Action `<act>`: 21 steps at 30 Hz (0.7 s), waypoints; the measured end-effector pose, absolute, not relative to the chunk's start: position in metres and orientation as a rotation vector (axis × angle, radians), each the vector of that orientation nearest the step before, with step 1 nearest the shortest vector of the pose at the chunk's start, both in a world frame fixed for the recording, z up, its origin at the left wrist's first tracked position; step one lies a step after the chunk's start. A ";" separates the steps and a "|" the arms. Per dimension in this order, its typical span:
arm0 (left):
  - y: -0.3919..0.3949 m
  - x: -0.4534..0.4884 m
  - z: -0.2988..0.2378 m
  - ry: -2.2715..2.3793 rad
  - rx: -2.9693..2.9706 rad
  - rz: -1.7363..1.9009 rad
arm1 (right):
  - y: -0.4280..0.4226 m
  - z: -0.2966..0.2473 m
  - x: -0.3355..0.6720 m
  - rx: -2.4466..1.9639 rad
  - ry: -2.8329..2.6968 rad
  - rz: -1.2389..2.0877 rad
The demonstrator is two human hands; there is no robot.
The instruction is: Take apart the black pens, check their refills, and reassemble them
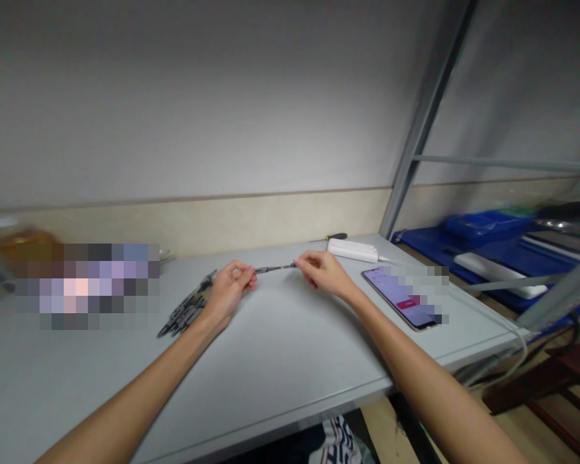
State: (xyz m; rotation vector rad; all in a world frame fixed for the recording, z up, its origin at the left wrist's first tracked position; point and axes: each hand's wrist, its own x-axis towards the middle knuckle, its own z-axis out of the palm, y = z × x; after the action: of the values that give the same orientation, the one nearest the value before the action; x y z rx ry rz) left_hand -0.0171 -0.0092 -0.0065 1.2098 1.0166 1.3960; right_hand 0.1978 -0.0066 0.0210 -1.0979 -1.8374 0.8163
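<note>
My left hand (pixel 232 287) is closed in a pinch on one end of a slim dark pen (pixel 275 267). The other end sits between the thumb and fingertips of my right hand (pixel 321 270). Held nearly level, the pen spans the gap between both hands above the desk. Beside and partly behind my left hand lies a pile of similar dark grey pens (pixel 181 314), some of it hidden by that hand and wrist.
On the pale desk (pixel 280 341), a phone (pixel 396 296) with a lit screen lies right of my right hand. Behind are a white power strip (pixel 352 250) with a cable and a screwdriver (pixel 337 236). A metal post (pixel 415 142) rises at the desk's right end.
</note>
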 end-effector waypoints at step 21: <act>-0.018 -0.017 0.000 1.203 1.638 1.490 | -0.002 0.017 0.202 -1.104 -1.598 1.528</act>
State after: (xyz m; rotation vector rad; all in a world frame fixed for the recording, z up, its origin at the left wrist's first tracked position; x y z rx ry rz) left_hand -0.0171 -0.0179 -0.0001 1.6381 1.2028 1.4898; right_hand 0.2023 -0.0021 0.0168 -1.1040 -1.5979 1.5280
